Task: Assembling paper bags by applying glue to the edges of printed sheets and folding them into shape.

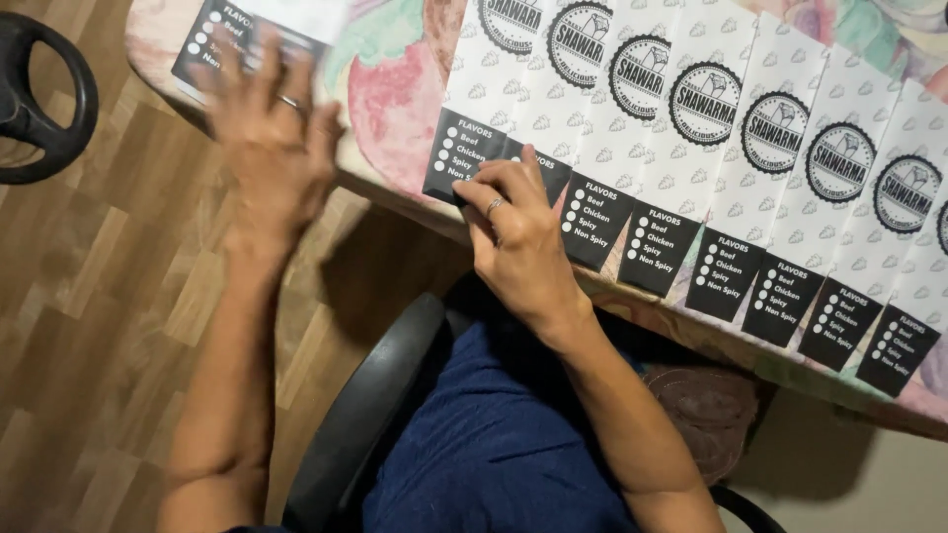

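Row of white paper sleeves (691,148) with black ends, overlapped along the desk (395,109) edge from 12 toward 3 o'clock; contents cannot be told. Right hand (513,232) at centre, fingers (518,173) curled, tips pressing the black end of the leftmost sleeve (464,148). Left hand (272,133) at 10 o'clock, blurred, fingers spread open, over a separate sleeve (212,35) lying at the desk corner; contact unclear.

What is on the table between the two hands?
In the head view, between the left hand on a lone paper bag and the right hand on the row of bags, only bare flowered tablecloth shows.
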